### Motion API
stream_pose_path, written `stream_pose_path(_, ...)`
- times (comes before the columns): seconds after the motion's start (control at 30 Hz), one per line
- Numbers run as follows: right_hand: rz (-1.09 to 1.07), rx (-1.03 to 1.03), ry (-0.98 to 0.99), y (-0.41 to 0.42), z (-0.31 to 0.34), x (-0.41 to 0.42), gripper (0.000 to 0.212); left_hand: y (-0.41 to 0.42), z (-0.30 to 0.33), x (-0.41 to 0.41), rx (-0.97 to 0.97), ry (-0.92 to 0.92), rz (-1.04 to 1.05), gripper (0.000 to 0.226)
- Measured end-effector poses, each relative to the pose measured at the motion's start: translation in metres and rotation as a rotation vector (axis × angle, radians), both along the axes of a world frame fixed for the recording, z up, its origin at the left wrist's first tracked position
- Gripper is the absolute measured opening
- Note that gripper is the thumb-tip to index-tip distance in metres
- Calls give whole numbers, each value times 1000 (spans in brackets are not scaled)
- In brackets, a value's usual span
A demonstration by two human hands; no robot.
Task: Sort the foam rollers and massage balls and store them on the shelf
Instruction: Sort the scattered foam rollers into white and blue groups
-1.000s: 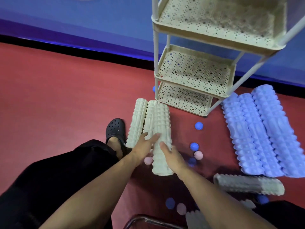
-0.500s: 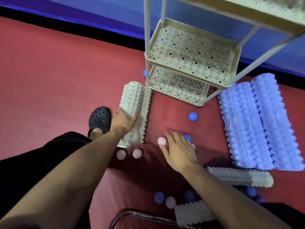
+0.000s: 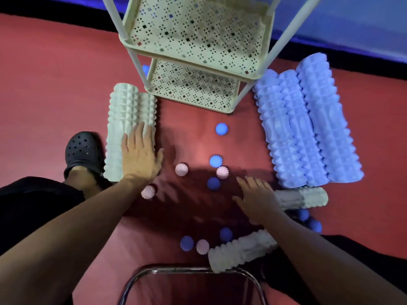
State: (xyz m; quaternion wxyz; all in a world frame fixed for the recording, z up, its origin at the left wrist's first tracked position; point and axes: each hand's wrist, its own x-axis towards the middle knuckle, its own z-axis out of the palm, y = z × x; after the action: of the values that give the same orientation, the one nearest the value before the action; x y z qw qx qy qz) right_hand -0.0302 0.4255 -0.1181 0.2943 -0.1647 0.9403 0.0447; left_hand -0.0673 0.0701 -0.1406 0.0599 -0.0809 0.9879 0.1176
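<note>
Head view, left hand [image 3: 141, 159]: fingers straight, flat on the white rollers [image 3: 130, 128] stacked left of the shelf [image 3: 193, 51].
Head view, right hand [image 3: 257, 194]: fingers spread, holding nothing, near a loose white roller [image 3: 306, 198].
Blue rollers [image 3: 308, 130]: grouped on the floor right of the shelf.
Massage balls [image 3: 215, 161]: pink and blue, scattered on the red floor between the groups.
Second loose white roller [image 3: 240, 252]: near the chair frame [image 3: 189, 270].
Progress: rollers partly sorted by colour; balls unsorted; visible shelf tiers hold nothing, storage not begun.
</note>
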Motion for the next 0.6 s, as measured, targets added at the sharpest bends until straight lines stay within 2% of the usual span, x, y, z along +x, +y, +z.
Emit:
stream_pose_path(0.1,-68,62,-41,45,-5,7,67,46,-5,15,49,-43,-139,68)
stream_pose_path(0.23,-130,88,-162,99,-18,17,79,101,-17,41,86,-127,-288,54)
stream_pose_path(0.33,-82,66,-168,118,-27,20,81,127,-25,59,72,-274,-383,66)
stream_pose_path(0.43,-6,63,-172,128,-42,15,86,144,-34,66,107,-341,-381,64)
stream_pose_path(0.53,37,-61,-201,127,-52,12,94,153,-41,69,142,-387,-408,60)
stream_pose_path(0.6,144,-174,-194,121,-56,19,96,159,-44,71,147,-399,-458,61)
